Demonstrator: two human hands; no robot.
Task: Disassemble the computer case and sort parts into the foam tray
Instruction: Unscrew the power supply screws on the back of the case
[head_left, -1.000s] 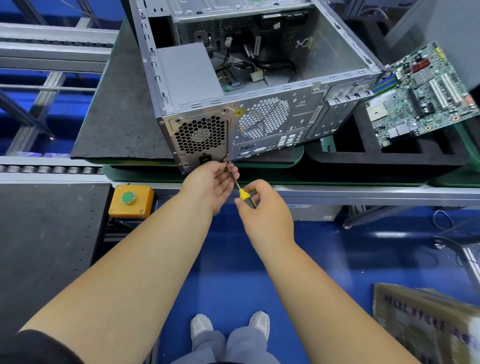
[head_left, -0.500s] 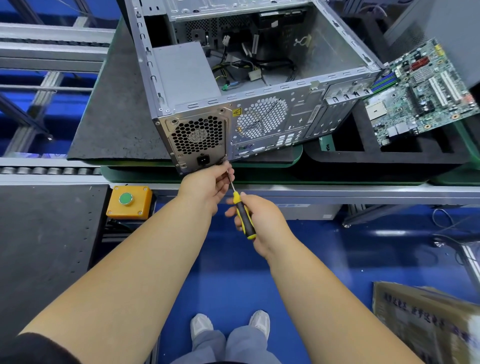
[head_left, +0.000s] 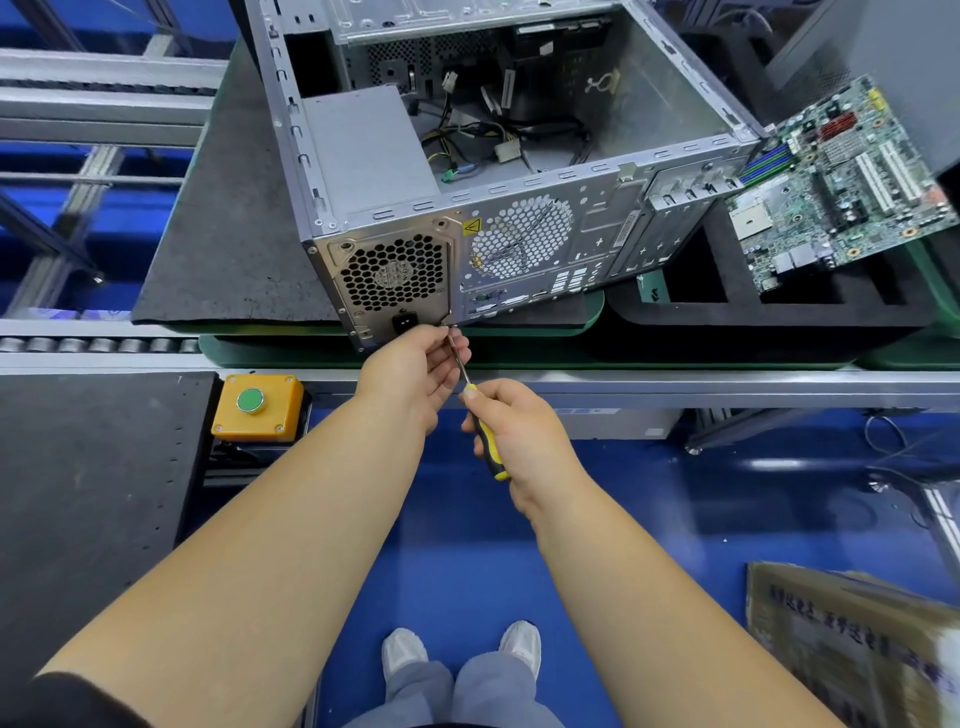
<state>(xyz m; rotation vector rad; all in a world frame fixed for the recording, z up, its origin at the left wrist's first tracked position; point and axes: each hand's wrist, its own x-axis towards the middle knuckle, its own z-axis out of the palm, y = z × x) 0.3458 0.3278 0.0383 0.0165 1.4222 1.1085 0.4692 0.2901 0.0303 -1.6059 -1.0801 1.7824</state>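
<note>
Barely anything moved since half a second ago: right hand (head_left: 524, 436) still grips the yellow-and-black screwdriver (head_left: 485, 441), tip at the lower rear edge of the open grey metal computer case (head_left: 519, 218). Left hand (head_left: 415, 371) pinches the shaft just below that edge. Black foam tray (head_left: 696, 306) sits right beside the case, green motherboard (head_left: 841, 182) tilted over it.

Below me an orange box with a round green button (head_left: 257, 402) sits beside a dark perforated mat (head_left: 88, 467); a blurred cardboard box (head_left: 852, 644) lies on the blue floor (head_left: 467, 545).
</note>
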